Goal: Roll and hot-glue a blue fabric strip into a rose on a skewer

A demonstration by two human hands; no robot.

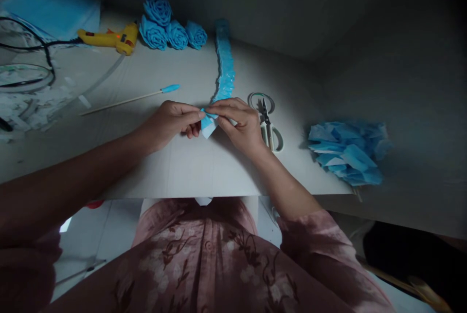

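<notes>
Over the table (182, 172), left hand (170, 120) and right hand (241, 125) pinch a ruffled blue strip (225, 67).

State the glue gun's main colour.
The glue gun is mainly yellow, best seen in the head view.

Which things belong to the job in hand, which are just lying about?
Likely the job:
blue piece, pinched by left hand and right hand
pleated blue strip
probably blue-tipped stick, yellow glue gun, scissors, though untouched

Seemingly just lying about:
four blue rosettes
blue bundle at right
white scraps at left
</notes>
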